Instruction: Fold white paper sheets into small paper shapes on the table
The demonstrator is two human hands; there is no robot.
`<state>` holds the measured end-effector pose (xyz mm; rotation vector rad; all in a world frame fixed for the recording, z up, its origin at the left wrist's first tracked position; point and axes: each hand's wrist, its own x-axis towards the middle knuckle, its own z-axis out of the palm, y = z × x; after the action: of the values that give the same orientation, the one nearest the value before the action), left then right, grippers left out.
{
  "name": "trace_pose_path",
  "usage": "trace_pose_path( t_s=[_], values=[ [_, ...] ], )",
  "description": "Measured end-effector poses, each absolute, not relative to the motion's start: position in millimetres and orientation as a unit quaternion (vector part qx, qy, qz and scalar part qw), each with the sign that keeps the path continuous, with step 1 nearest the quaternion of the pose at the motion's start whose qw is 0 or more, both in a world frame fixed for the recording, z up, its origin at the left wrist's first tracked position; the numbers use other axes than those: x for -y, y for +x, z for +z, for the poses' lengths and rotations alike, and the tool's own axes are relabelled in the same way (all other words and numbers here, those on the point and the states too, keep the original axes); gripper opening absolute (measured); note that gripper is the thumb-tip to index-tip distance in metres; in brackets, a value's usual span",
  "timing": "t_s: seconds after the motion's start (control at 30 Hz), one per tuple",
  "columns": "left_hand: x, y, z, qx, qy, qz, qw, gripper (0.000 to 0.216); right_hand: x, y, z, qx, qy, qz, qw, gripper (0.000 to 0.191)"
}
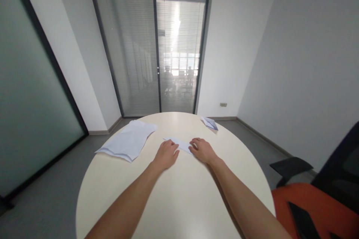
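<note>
A narrow folded strip of white paper (183,145) lies slantwise near the middle of the round table. My left hand (167,154) is at its left end, fingers bent over the paper and the thumb along its near side. At the right end, my right hand (204,150) grips the strip with curled fingers. Both hands rest low at the tabletop, and the paper's ends are partly hidden under them.
Several loose white sheets (130,140) lie on the table's (174,209) left side. A folded paper piece (210,123) sits near the far right edge. An orange chair (314,209) with black armrests stands close on the right. Behind the table is a glass door (129,56) with blinds.
</note>
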<state>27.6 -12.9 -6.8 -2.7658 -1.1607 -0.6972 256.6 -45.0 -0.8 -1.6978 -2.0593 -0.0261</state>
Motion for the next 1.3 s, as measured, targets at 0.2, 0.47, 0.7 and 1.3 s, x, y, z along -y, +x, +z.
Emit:
trace_pose_path(
  t_s=[0.2,0.47,0.7,1.3],
  values=[
    [16,29,-9,0.387,-0.896,-0.214,0.032,0.031,45,253,0,0.729,-0.642,0.002,0.238,0.035],
    [10,30,-19,0.408,-0.893,-0.187,0.006,0.044,42,261,0,0.791,-0.560,0.067,0.237,0.042],
    [11,30,-19,0.420,-0.890,-0.176,-0.002,0.046,50,256,15,0.768,-0.607,0.062,0.194,0.036],
    [13,31,-16,0.437,-0.883,-0.173,0.009,0.047,41,260,6,0.803,-0.527,0.060,0.273,0.028]
  ],
)
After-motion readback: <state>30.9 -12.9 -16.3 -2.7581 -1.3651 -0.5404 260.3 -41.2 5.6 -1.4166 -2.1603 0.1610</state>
